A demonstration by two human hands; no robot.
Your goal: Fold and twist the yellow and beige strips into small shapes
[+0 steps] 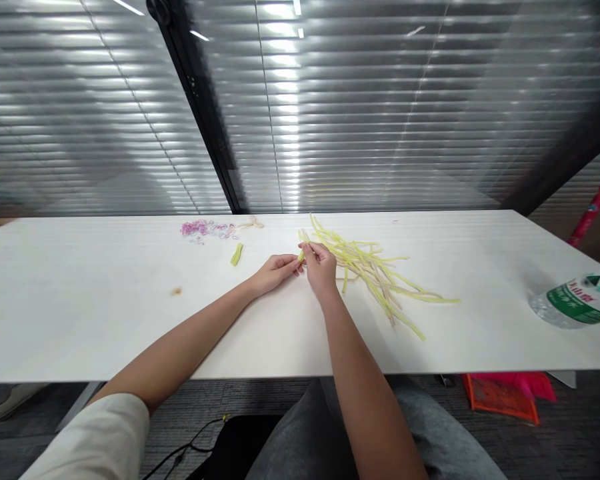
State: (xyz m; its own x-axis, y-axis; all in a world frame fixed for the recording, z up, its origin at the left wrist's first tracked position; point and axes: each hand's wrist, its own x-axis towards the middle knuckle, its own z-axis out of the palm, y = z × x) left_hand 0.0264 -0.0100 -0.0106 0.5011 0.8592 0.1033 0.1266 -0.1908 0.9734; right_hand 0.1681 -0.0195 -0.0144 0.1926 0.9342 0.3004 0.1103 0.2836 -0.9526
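Observation:
Above the middle of the white table [105, 300], my left hand [274, 273] and my right hand [322, 268] meet fingertip to fingertip. Both pinch a yellow fuzzy pipe cleaner [301, 255]; its pale end sticks up past the fingers, and the rest is hidden by them. Just right of my right hand spreads a loose pile of yellow and beige pipe cleaners [380, 277]. A short folded yellow bundle [237, 254] lies apart, left of my left hand.
Pink and purple small loops [203, 229] are heaped at the table's back, beside a beige twisted piece [253, 223]. A large clear bottle with a green label [580, 300] stands at the right. Window blinds [355, 133] rise behind the table. An orange-red tray [500, 398] lies on the floor.

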